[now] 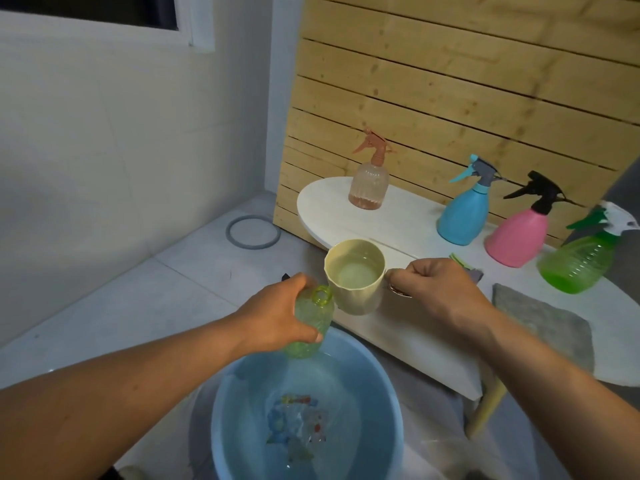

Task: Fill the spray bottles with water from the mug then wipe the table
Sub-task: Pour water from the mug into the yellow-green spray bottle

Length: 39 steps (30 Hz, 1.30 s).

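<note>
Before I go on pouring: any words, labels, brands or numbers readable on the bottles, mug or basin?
No text can be read.
Basin: a colourful print on its bottom under the water, too blurred to read.
Mug: plain, no marking shown.
Four capped spray bottles on the table: no labels visible.
Open green bottle in the left hand: none visible.

No text, label, brand or number can be read on anything here.
</note>
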{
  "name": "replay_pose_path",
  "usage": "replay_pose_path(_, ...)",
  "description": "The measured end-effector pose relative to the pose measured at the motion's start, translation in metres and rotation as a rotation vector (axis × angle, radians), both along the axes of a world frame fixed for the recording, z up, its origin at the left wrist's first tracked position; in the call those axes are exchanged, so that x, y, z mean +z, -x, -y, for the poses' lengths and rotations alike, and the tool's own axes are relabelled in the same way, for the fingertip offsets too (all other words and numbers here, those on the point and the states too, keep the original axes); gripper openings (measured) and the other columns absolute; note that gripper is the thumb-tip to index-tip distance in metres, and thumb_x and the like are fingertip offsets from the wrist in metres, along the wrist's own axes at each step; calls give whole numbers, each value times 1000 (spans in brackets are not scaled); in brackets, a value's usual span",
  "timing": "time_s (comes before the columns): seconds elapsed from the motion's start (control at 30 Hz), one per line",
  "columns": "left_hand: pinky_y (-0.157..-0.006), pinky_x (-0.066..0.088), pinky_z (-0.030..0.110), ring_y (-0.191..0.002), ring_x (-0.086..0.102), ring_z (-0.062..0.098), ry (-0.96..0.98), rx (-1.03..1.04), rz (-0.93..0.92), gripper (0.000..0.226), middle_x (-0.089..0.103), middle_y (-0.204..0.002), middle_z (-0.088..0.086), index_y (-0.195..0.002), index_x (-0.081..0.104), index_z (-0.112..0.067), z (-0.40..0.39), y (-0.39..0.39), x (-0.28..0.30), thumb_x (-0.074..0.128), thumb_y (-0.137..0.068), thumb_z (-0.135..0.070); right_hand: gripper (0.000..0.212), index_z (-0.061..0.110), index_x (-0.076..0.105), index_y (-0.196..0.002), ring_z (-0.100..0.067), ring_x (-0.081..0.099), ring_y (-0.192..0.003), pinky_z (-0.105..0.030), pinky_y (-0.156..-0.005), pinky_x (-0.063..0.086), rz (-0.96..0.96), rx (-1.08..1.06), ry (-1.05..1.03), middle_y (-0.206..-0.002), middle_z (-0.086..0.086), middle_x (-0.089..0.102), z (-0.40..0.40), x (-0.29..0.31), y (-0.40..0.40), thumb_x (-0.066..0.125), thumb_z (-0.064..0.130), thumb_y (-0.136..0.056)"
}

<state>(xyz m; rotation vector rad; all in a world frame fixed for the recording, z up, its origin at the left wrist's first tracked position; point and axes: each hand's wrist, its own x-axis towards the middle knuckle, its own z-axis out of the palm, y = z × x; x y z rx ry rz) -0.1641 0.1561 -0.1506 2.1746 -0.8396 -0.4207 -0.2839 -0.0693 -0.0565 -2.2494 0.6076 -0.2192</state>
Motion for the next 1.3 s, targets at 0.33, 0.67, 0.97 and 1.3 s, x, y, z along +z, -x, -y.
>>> replay_pose_path(0.33, -93, 58, 39, -110, 61, 11, -28, 4, 7, 78, 62, -120, -12, -133, 51, -32, -1, 1, 0, 93, -69, -42, 42, 18, 55, -56, -13, 41, -55, -32, -56, 37, -28, 9, 152, -50, 7, 44, -4, -1, 0, 70, 42, -87)
replay_pose_path(0.67, -90, 59, 39, -106, 63, 13, -79, 9, 41, 81, 62, -120, -12, -135, 48, -33, -4, 2, -1, 92, -68, -46, 51, 24, 50, -43, -15, 37, -53, -31, -54, 32, -15, 21, 215, -40, 10, 37, -12, -1, 1, 70, 40, -86)
replay_pose_path(0.97, -88, 60, 38, -104, 63, 12, -87, 6, 45, 79, 62, -118, -13, -134, 48, -33, -4, 3, -1, 92, -69, -44, 49, 18, 49, -50, -15, 40, -53, -30, -53, 33, -15, 6, 270, -39, 10, 39, -15, -1, 2, 70, 42, -87)
replay_pose_path(1.3, -88, 59, 40, -104, 63, 16, -142, 41, 95, 82, 63, -120, -11, -135, 47, -34, -1, 5, -2, 93, -68, -45, 40, 19, 61, -57, -16, 49, -58, -31, -55, 39, -4, 20, 310, -53, 3, 53, -20, -3, 4, 69, 43, -88)
